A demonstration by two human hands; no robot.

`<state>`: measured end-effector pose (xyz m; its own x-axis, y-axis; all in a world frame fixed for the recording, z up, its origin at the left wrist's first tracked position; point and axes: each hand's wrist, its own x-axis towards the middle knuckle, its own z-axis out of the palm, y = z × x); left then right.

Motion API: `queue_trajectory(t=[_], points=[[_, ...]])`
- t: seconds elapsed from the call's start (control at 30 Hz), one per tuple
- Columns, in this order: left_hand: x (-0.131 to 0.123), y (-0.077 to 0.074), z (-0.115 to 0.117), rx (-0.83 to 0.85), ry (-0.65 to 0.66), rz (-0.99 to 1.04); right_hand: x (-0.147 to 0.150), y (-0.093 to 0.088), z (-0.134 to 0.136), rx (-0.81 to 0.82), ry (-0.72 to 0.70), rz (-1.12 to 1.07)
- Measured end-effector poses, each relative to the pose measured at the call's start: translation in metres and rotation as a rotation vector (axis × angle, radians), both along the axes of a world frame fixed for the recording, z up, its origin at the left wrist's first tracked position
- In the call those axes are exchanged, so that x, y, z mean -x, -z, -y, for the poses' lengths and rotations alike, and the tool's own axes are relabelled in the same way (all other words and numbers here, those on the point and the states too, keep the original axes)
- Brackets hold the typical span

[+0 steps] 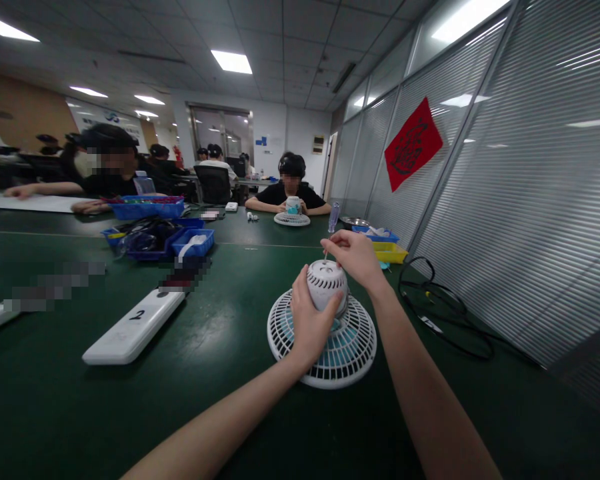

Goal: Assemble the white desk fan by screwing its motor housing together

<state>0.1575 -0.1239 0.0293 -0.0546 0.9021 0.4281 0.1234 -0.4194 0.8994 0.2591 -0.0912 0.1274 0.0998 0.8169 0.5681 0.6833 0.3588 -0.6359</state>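
A small fan lies face down, its white grille (286,347) on the table with light-blue blades showing through the slots. Its rounded white motor housing (325,283) points upward. My left hand (311,323) is wrapped round the near left side of this housing, thumb on the front. Above it, my right hand (354,253) pinches the shaft of a screwdriver (334,217) with a clear purplish handle. The handle rises past my fingers, and the thin shaft runs down to the top of the housing. Whether the tip sits on a screw is too small to tell.
Left on the green table (220,413) lies a long white case (135,327) marked 2. Blue bins (194,245) with cables stand beyond it. A yellow tray (390,253) and black cable (450,307) are at right. Across the table, a person (293,183) handles another fan.
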Motion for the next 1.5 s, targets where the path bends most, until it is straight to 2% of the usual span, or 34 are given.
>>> queue_trajectory(t=[0.5,0.87,1.13,1.5], points=[[0.001,-0.0018,0.0004,0.003,-0.011,-0.006,-0.0029,0.001,-0.005,0.097,-0.105,-0.124],[0.0009,-0.0018,0.001,-0.006,-0.009,-0.006,-0.0052,0.0012,-0.0026,-0.016,0.017,0.056],[0.0005,-0.0016,0.0006,-0.01,-0.011,0.0,-0.0023,-0.0002,-0.0006,0.003,-0.003,-0.076],[0.0008,-0.0015,0.0007,0.0,-0.004,0.006,-0.003,0.0022,-0.0055,0.057,-0.079,-0.125]])
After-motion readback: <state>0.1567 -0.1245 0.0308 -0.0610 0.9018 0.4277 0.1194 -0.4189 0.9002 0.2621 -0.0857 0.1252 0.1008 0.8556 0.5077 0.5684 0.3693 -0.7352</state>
